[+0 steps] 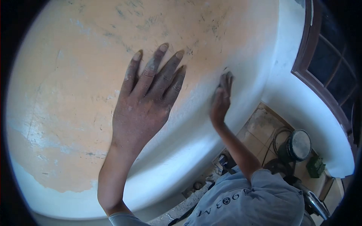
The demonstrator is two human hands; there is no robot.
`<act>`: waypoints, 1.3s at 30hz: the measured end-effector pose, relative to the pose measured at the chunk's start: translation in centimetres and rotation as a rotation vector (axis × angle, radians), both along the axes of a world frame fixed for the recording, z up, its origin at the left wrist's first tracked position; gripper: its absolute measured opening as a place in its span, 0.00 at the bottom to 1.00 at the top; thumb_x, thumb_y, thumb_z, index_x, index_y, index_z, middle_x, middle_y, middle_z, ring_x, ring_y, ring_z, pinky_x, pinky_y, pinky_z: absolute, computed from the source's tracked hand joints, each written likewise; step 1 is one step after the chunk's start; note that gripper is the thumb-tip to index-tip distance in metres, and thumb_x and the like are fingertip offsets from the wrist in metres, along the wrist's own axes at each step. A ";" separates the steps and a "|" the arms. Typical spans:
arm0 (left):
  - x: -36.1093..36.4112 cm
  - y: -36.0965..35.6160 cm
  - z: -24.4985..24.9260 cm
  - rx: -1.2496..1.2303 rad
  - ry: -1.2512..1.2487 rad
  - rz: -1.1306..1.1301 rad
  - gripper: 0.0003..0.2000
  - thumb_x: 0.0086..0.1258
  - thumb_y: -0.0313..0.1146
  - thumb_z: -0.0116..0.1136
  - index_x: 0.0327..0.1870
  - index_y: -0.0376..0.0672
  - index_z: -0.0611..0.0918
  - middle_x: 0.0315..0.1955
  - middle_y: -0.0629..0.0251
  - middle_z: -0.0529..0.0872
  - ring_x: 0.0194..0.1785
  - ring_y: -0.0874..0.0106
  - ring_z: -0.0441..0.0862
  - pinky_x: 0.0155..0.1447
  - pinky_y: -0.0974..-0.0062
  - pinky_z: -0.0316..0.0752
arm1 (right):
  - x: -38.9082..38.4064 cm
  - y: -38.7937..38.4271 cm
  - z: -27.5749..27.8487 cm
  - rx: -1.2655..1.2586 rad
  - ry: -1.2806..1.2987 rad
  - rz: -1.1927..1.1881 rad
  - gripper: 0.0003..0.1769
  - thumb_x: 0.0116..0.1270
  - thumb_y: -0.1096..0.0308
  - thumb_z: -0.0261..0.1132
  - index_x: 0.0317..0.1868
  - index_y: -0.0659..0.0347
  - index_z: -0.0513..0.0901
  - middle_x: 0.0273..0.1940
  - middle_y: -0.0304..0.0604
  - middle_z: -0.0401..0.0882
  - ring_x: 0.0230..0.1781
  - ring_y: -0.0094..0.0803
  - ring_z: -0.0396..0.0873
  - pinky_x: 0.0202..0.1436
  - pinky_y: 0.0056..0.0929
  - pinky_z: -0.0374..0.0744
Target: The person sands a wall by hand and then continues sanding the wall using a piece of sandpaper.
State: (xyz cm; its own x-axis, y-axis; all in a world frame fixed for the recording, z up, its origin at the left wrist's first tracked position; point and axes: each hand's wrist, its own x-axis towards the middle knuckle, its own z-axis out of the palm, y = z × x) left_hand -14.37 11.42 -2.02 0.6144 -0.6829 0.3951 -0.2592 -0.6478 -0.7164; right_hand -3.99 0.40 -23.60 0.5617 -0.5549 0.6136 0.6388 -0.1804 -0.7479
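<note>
My left hand (147,98) lies flat against an orange painted wall (75,75), fingers stretched out and a little apart, dusted with grey powder, holding nothing. My right hand (221,98) is further right, seen edge-on, its fingertips pressed to the wall where the orange fades into white. A small dark scrap may sit under those fingertips, but it is too small to make out. The wall's paint is scuffed, with pale worn patches.
A white band (196,150) runs along the wall below the orange. A dark wooden window frame (307,56) stands at the right. On the tiled floor (260,124) are a round dark can (298,145), a green box (316,165), a cable and rubble.
</note>
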 end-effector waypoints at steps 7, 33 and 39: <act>0.1 0.2 0.1 -0.034 0.016 -0.031 0.17 0.61 0.33 0.54 0.53 0.53 0.78 0.62 0.76 0.69 0.68 0.69 0.59 0.71 0.57 0.54 | -7.8 5.9 -0.4 -0.787 -0.556 0.226 0.16 0.64 0.61 0.51 0.50 0.49 0.78 0.57 0.48 0.69 0.64 0.49 0.59 0.66 0.56 0.49; -0.1 0.0 0.2 -0.031 0.019 -0.028 0.17 0.60 0.33 0.58 0.52 0.53 0.79 0.59 0.76 0.72 0.66 0.66 0.63 0.69 0.55 0.56 | -4.5 5.6 -1.6 -0.321 -0.213 0.037 0.19 0.69 0.60 0.48 0.56 0.56 0.75 0.64 0.49 0.62 0.69 0.49 0.51 0.69 0.48 0.50; 0.0 -0.5 0.2 -0.042 0.022 -0.019 0.17 0.61 0.35 0.58 0.52 0.55 0.79 0.59 0.77 0.72 0.66 0.67 0.63 0.69 0.56 0.55 | -2.5 2.1 -1.9 -0.797 -0.585 0.114 0.15 0.59 0.56 0.60 0.48 0.40 0.79 0.54 0.34 0.73 0.61 0.45 0.64 0.65 0.52 0.57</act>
State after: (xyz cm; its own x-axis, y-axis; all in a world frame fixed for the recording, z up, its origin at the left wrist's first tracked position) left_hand -14.42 10.94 -1.83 0.6104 -0.6779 0.4097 -0.2875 -0.6716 -0.6829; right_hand -6.44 2.54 -25.48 0.0763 0.1780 0.9811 0.9130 -0.4079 0.0030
